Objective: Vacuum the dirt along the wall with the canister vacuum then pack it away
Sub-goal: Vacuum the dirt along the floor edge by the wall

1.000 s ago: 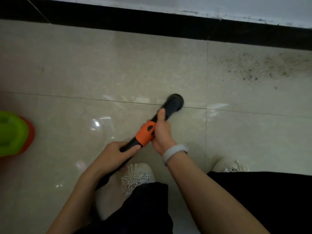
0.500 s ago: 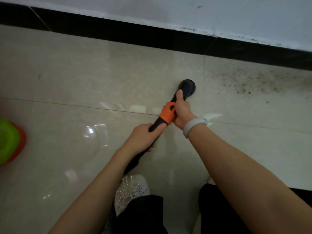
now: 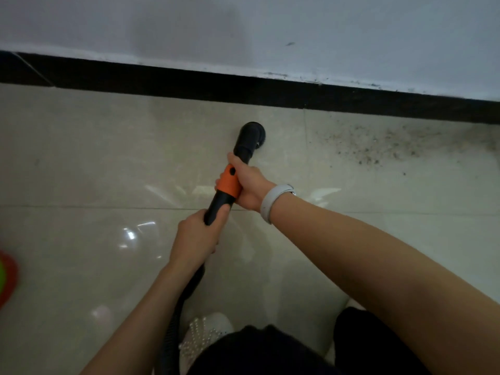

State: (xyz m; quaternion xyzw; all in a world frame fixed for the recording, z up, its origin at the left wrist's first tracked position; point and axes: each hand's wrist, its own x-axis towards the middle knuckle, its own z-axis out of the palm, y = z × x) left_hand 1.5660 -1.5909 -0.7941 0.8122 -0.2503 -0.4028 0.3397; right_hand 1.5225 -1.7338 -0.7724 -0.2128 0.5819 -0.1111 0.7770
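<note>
The vacuum's black wand with an orange collar (image 3: 229, 182) points toward the wall, and its round black nozzle (image 3: 252, 132) sits on the pale tiled floor. My right hand (image 3: 247, 185) grips the wand at the orange collar. Just behind it my left hand (image 3: 198, 235) grips the black tube where the ribbed hose (image 3: 177, 312) begins. Dark specks of dirt (image 3: 378, 144) lie scattered on the tile to the right of the nozzle, close to the black skirting (image 3: 189, 82). The canister itself is out of view.
A white wall (image 3: 243, 31) rises above the skirting. A green and red object (image 3: 6, 277) shows at the left edge. My white beaded shoe (image 3: 201, 334) and dark trousers (image 3: 257, 353) fill the bottom of the view.
The nozzle has moved forward across the floor toward the wall and both hands went with it. The view has risen, showing more wall.
</note>
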